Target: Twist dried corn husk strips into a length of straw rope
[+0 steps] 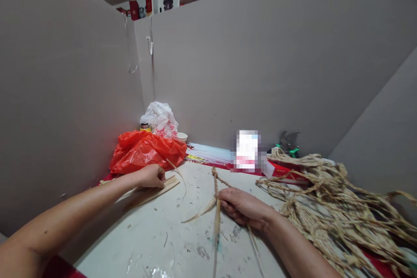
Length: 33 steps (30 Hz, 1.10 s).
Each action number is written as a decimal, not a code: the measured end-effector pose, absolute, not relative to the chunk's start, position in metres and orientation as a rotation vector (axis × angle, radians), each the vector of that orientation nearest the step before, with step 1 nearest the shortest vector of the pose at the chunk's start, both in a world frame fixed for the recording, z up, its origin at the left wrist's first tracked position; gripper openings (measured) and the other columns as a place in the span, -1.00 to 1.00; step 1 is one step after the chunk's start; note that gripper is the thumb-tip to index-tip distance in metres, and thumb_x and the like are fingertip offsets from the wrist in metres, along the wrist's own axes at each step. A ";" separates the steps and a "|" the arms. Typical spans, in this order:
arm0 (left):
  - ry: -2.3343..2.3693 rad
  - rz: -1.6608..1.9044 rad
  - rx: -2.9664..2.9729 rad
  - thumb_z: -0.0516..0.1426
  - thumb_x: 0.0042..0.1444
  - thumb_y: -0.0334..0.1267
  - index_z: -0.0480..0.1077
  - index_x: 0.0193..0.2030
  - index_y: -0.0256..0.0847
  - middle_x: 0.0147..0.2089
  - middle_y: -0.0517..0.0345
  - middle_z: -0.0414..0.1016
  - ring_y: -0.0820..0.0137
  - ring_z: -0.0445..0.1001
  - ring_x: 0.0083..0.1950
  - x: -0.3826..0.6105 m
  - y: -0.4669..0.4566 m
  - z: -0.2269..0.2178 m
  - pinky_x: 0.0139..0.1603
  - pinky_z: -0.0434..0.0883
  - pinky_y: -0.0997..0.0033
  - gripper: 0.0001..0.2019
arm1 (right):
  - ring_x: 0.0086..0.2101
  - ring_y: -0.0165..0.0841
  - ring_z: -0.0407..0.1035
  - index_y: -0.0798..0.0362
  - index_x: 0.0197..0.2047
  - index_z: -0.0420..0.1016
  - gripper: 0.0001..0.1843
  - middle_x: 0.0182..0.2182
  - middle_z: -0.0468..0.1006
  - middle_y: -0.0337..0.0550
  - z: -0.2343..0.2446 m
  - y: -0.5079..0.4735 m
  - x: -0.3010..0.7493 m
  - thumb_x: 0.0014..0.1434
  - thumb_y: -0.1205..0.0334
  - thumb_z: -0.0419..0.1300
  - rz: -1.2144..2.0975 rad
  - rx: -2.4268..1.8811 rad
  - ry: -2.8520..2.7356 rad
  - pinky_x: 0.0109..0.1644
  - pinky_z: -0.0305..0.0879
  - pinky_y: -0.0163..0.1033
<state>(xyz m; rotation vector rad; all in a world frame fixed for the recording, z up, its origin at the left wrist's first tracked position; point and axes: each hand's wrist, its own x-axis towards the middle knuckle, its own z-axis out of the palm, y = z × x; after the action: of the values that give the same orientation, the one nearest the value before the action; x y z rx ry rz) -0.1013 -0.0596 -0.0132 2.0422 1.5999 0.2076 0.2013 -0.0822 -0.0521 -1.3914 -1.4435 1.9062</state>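
My left hand (152, 176) reaches far left and rests closed on a small pile of flat straw strips (153, 191) lying on the white table top (156, 239), beside a red plastic bag (143, 150). My right hand (243, 207) is closed around a thin braided straw cord (215, 180) near the table's middle. The braid runs away from the hand toward the back. Loose strips (216, 226) hang out of the hand toward me and to the left.
A big heap of braided straw cords (339, 202) covers the right side. At the back stand a white plastic bag (161, 119), a paper cup (181, 137), a jar, clear sticks (208, 153) and green-handled scissors (289, 144). Grey walls enclose the corner.
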 end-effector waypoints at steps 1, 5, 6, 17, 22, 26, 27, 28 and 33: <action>1.589 0.213 2.048 0.15 -0.28 -0.33 0.35 -0.56 -0.23 -0.58 0.30 0.31 0.51 0.23 -0.50 -0.100 -0.059 -0.014 -0.51 0.11 0.56 -0.93 | -0.77 -0.62 -0.22 0.05 -0.62 0.13 -0.69 -0.78 0.06 -0.46 -0.052 -0.082 0.201 0.04 0.10 0.07 1.907 -1.391 -1.442 -0.74 -0.30 -0.46; 1.469 0.358 1.872 0.17 -0.24 -0.30 0.31 -0.53 -0.24 -0.61 0.34 0.24 0.56 0.18 -0.55 -0.095 -0.060 -0.011 -0.53 0.11 0.56 -0.89 | -0.77 -0.62 -0.21 0.05 -0.62 0.13 -0.72 -0.78 0.06 -0.45 -0.050 -0.082 0.202 0.03 0.15 0.06 1.920 -1.371 -1.426 -0.75 -0.32 -0.47; 1.428 0.408 1.757 0.20 -0.22 -0.26 0.32 -0.50 -0.24 -0.62 0.34 0.25 0.56 0.18 -0.58 -0.093 -0.060 -0.009 -0.55 0.13 0.56 -0.85 | -0.77 -0.62 -0.21 0.05 -0.62 0.13 -0.72 -0.78 0.07 -0.45 -0.050 -0.082 0.202 0.03 0.15 0.06 1.924 -1.367 -1.419 -0.75 -0.32 -0.47; 1.077 0.517 1.157 0.34 -0.36 -0.26 0.30 -0.48 -0.26 -0.66 0.34 0.30 0.61 0.24 -0.64 -0.026 -0.075 -0.004 -0.65 0.17 0.63 -0.68 | -0.78 -0.61 -0.25 0.10 -0.56 0.31 -0.72 -0.81 0.03 -0.48 -0.048 -0.082 0.201 0.10 0.14 0.05 1.962 -1.309 -1.413 -0.76 -0.32 -0.47; 1.019 0.497 1.136 0.30 -0.36 -0.27 0.32 -0.50 -0.27 -0.68 0.33 0.28 0.61 0.21 -0.67 -0.001 -0.074 -0.025 -0.65 0.19 0.60 -0.72 | -0.78 -0.62 -0.25 0.08 -0.60 0.23 -0.71 -0.81 0.04 -0.48 -0.046 -0.082 0.201 0.09 0.14 0.09 1.976 -1.290 -1.391 -0.76 -0.32 -0.46; 1.027 0.537 1.174 0.27 -0.34 -0.25 0.29 -0.53 -0.26 -0.71 0.31 0.27 0.58 0.19 -0.70 0.006 -0.072 -0.037 -0.68 0.19 0.57 -0.75 | -0.78 -0.63 -0.26 0.05 -0.69 0.06 -0.56 -0.84 0.00 -0.48 -0.045 -0.082 0.202 0.10 0.09 0.10 1.969 -1.259 -1.380 -0.75 -0.33 -0.46; 1.041 0.547 1.181 0.26 -0.34 -0.24 0.27 -0.54 -0.25 -0.73 0.31 0.26 0.57 0.19 -0.71 0.007 -0.072 -0.039 -0.69 0.18 0.57 -0.75 | -0.78 -0.63 -0.26 0.05 -0.69 0.06 -0.55 -0.84 0.00 -0.48 -0.046 -0.082 0.203 0.10 0.07 0.11 1.971 -1.244 -1.377 -0.75 -0.33 -0.46; 1.057 0.558 1.184 0.26 -0.34 -0.24 0.26 -0.55 -0.24 -0.74 0.32 0.25 0.57 0.18 -0.71 0.008 -0.072 -0.041 -0.70 0.16 0.57 -0.75 | -0.78 -0.63 -0.26 0.05 -0.69 0.07 -0.55 -0.83 0.00 -0.48 -0.047 -0.081 0.204 0.09 0.06 0.12 1.975 -1.229 -1.370 -0.75 -0.34 -0.46; 1.109 0.598 1.206 0.26 -0.31 -0.18 0.25 -0.60 -0.24 -0.76 0.34 0.19 0.60 0.12 -0.74 0.013 -0.075 -0.049 -0.72 0.12 0.58 -0.73 | -0.78 -0.63 -0.23 0.05 -0.65 0.08 -0.54 -0.80 0.03 -0.48 -0.054 -0.079 0.206 0.08 -0.01 0.16 1.992 -1.147 -1.359 -0.75 -0.31 -0.45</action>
<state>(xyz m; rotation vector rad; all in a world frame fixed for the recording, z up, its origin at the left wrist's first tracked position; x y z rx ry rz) 0.0126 -0.0749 -0.0492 1.2063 1.1092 0.5978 0.2056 -0.0793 -0.0544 -1.1467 -1.3590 1.9920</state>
